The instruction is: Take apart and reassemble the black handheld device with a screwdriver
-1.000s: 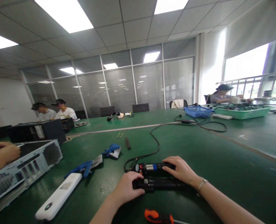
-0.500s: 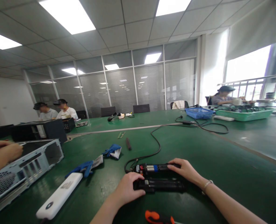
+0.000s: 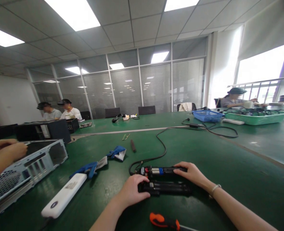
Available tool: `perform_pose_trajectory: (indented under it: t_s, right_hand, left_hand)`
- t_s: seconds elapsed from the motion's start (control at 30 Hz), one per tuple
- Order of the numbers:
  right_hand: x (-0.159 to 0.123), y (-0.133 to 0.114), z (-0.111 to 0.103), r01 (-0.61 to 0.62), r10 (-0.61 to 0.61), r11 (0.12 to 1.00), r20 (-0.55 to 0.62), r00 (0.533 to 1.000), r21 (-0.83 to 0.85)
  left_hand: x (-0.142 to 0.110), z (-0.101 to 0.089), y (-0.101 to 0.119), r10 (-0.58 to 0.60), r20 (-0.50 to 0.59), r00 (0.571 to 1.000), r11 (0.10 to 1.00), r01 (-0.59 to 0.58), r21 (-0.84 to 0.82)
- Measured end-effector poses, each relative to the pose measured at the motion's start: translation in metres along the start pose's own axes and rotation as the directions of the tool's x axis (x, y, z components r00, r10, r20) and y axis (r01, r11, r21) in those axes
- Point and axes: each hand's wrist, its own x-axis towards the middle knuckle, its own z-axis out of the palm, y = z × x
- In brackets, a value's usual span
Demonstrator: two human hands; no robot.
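A slim black corded tool lies opened lengthwise on the green table. Its inner half (image 3: pixel 157 171) shows a silver motor, a blue band and red parts near the cable end. Nearer to me is the black casing half (image 3: pixel 171 188), parallel to it. My left hand (image 3: pixel 133 190) holds the left end of this casing half between thumb and fingers. At the other side, my right hand (image 3: pixel 193 174) has its fingers closed on the right end of the motor half. An orange-and-black screwdriver (image 3: pixel 163 222) rests in front, partly cut off.
A black cable (image 3: pixel 165 147) runs back from the tool. Left are a white power strip (image 3: pixel 65 194), blue-grey gloves (image 3: pixel 90 168) and a metal computer case (image 3: pixel 43 163) with another person's hands (image 3: pixel 9 150) over it. Blue (image 3: pixel 208 116) and green baskets (image 3: pixel 257 118) stand at the back right.
My right hand has slid slightly to the right along the motor half. My left hand keeps its hold on the casing half. The view has shifted a little.
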Motion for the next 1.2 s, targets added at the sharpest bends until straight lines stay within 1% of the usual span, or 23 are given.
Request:
perform_pose_trajectory:
  t_s: [0.33, 0.67, 0.93, 1.1, 1.2]
  right_hand:
    - [-0.0007, -0.0008, -0.0022, -0.014, 0.014, 1.0, 0.02, 1.0, 0.02]
    - [-0.0026, -0.007, -0.0044, -0.011, 0.01, 0.999, 0.028, 1.0, 0.031]
    - [-0.0021, -0.0053, -0.0049, -0.017, 0.016, 0.999, 0.026, 1.0, 0.043]
    - [-0.0022, -0.0054, -0.0045, -0.017, 0.016, 0.999, 0.023, 1.0, 0.045]
    - [-0.0025, -0.0059, -0.0047, -0.013, 0.013, 0.999, 0.003, 1.0, 0.044]
  left_hand:
    - [-0.0018, 0.0027, -0.0018, 0.011, -0.024, 1.0, 1.0, -0.011, 0.005]
    - [-0.0024, 0.0016, 0.0006, 0.005, -0.022, 1.0, 1.0, -0.005, 0.003]
    - [-0.0015, 0.0028, -0.0011, 0.008, -0.023, 1.0, 1.0, -0.008, 0.001]
    - [-0.0011, 0.0039, -0.0019, 0.023, -0.055, 0.998, 1.0, -0.024, -0.013]
    - [-0.0028, 0.0019, 0.0008, 0.074, -0.097, 0.992, 0.997, -0.076, -0.014]
